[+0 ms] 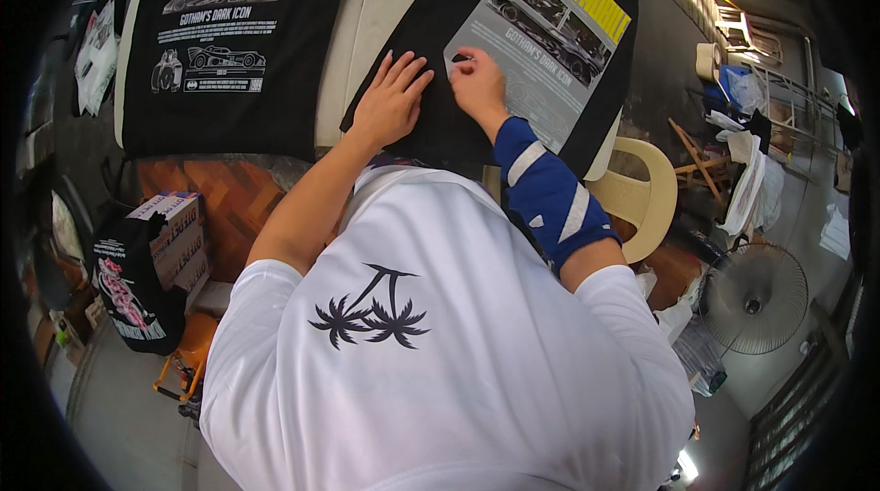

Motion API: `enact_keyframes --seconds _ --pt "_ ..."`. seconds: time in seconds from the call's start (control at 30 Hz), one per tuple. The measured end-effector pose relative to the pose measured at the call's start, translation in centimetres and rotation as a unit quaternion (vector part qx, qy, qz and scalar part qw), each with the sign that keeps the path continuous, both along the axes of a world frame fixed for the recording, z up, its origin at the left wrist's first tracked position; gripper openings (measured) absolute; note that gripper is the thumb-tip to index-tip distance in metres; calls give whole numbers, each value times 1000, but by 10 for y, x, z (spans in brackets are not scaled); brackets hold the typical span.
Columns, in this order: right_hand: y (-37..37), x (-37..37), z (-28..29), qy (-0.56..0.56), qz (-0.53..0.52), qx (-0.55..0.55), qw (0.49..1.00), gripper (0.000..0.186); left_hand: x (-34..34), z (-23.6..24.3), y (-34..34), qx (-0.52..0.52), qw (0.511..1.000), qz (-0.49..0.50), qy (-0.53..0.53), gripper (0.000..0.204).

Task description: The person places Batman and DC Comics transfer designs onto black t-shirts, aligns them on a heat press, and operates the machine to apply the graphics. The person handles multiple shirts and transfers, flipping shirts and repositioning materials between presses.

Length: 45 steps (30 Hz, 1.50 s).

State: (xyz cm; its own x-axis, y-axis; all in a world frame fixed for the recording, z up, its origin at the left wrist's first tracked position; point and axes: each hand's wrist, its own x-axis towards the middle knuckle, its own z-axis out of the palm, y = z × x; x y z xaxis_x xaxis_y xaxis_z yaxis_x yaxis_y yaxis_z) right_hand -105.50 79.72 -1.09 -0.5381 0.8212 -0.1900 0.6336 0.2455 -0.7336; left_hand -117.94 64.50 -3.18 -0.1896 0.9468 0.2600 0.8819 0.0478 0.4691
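Right hand [478, 86] pinching edge of grey film [543, 55].
Left hand [394, 101] lying open, slightly spread, on black shirt [435, 129].

Left arm [307, 198] extended forward, left grip [394, 99] palm down, fingers [401, 69] spread, right arm [591, 262] angled inward, right grip [478, 83] curled, pinching.

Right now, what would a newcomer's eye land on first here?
The wearer's white shirt with black palm trees fills the lower middle. Above it, the left hand rests on a black garment while the right hand is at the left edge of its grey sheet. Another printed black garment lies at upper left.
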Motion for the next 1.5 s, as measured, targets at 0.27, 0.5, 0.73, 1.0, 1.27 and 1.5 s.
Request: enact_keyframes --seconds 0.27,0.5,0.73,1.0,1.27,1.5 --pt "7 10 4 101 -186 -302 929 27 3 2 -4 -23 1000 -7 15 53" --pt "56 36 -3 108 -245 -260 927 28 3 7 -12 -42 999 -19 1 60" --pt "122 91 -9 157 -356 -209 897 24 3 10 -20 -37 999 -21 -2 58" --pt "92 110 27 257 -220 -263 904 50 33 20 30 -1 998 -47 -38 48" --pt "53 113 13 -125 -35 11 991 36 50 9 97 -7 992 -126 -6 51" --pt "157 155 -17 29 -132 -178 975 21 48 -2 90 -79 988 -122 56 58"
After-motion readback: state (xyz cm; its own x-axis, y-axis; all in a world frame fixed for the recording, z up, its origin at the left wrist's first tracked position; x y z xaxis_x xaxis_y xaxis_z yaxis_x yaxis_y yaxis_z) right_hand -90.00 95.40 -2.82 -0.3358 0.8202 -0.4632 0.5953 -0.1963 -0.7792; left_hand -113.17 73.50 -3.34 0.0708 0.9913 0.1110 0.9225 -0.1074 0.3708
